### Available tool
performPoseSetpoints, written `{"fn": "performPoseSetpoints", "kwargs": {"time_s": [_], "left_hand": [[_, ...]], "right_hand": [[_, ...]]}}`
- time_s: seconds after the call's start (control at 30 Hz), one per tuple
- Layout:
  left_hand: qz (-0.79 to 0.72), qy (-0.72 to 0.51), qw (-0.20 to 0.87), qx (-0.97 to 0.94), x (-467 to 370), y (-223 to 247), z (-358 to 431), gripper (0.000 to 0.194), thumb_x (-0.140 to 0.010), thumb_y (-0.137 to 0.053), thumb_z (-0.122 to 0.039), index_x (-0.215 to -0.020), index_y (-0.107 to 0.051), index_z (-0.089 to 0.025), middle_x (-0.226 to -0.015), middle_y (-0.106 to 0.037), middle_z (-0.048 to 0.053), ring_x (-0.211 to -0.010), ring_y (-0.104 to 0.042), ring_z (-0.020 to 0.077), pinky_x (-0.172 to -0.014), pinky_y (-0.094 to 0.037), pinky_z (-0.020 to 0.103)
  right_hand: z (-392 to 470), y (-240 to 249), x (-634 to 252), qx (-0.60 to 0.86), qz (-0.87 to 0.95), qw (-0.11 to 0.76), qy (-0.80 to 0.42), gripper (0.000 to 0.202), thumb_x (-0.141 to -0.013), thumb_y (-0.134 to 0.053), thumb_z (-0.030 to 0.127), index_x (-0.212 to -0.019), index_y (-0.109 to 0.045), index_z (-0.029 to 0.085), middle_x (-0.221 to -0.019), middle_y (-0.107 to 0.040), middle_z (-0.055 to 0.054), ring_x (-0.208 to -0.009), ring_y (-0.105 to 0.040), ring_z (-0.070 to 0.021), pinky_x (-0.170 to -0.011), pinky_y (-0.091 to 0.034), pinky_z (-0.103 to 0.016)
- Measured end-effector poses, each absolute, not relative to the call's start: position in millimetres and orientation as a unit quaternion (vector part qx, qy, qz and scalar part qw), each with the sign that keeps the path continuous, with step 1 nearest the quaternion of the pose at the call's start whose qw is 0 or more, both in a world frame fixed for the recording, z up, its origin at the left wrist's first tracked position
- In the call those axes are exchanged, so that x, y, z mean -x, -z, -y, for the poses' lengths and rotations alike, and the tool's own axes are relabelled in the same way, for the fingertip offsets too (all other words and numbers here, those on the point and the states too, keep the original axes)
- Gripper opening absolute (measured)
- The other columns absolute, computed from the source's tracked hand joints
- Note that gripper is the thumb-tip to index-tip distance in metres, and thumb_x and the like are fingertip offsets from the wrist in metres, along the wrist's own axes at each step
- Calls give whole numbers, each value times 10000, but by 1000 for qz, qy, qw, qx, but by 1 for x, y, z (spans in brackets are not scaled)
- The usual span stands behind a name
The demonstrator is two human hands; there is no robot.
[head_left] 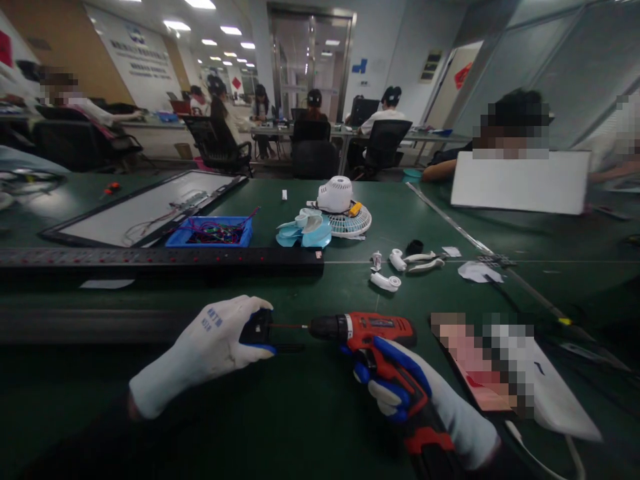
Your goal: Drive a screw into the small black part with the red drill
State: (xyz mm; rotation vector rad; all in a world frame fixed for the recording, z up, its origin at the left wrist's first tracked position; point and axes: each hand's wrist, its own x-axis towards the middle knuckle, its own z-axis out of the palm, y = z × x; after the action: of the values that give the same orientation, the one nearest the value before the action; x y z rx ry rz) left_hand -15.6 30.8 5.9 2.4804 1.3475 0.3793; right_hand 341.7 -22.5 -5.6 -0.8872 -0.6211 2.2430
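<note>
My left hand (223, 333), in a white glove with blue fingertips, is closed around a small black plastic part (257, 327) near the middle of the table. In my right hand (400, 380), gloved alike, is a red and black cordless drill (383, 327), held by its handle and pointing left. Its long thin bit (290, 326) reaches to the black part; whether a screw sits at the tip I cannot make out. Behind my left hand a long dark bar (90, 327) runs in from the left. Whether the black part is joined to it is hidden.
Beyond lies a long black strip (150, 263), with a blue tray (207, 233) of wires and a flat panel (135, 207) behind. Fan parts (337, 200), white fittings (385, 281) and pliers (425, 263) lie farther right. A phone (475, 367) is beside the drill. Across, a person holds a white board (520, 181).
</note>
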Motion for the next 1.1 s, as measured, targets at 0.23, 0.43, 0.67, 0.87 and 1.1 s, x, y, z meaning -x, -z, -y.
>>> {"fn": "performPoseSetpoints", "kwargs": {"time_s": [0.23,0.43,0.67,0.87,1.1], "left_hand": [[-467,-138,148,-860,16,-4,-31,563,-887,-733,-548,-1328,-570,-240,-1174,-706,81,-996,-707,263,-856,-553,384],[-473,-140,153,-856,16,-4,-31,542,-880,-734,-538,-1316,-591,-248,-1155,-720,70,-984,-718,264,-830,-567,376],[-472,-142,159,-856,16,-2,-32,544,-879,-737,-533,-1318,-585,-252,-1172,-725,81,-1010,-718,286,-846,-570,396],[-470,-147,162,-855,15,-3,-31,535,-871,-738,-520,-1315,-590,-260,-1172,-730,77,-1014,-722,288,-842,-576,386],[-474,-127,166,-856,17,-2,-31,517,-904,-722,-499,-1332,-548,-267,-1205,-707,76,-1058,-710,292,-892,-567,416]], "right_hand": [[19,27,-345,317,188,298,-881,422,-859,-812,484,-946,-746,77,-583,-521,41,-498,-393,-55,-487,-377,-137],[16,28,-345,293,160,304,-892,417,-812,-855,463,-893,-739,71,-559,-482,67,-471,-294,-41,-451,-345,-118],[20,33,-348,299,154,312,-888,432,-834,-846,445,-974,-731,52,-608,-494,59,-500,-323,-40,-466,-340,-117],[17,38,-347,292,172,315,-886,416,-851,-792,440,-974,-723,49,-578,-488,55,-474,-346,-42,-467,-350,-125],[15,36,-346,301,178,307,-885,399,-840,-786,458,-928,-733,73,-551,-471,69,-460,-284,-39,-449,-338,-109]]}}
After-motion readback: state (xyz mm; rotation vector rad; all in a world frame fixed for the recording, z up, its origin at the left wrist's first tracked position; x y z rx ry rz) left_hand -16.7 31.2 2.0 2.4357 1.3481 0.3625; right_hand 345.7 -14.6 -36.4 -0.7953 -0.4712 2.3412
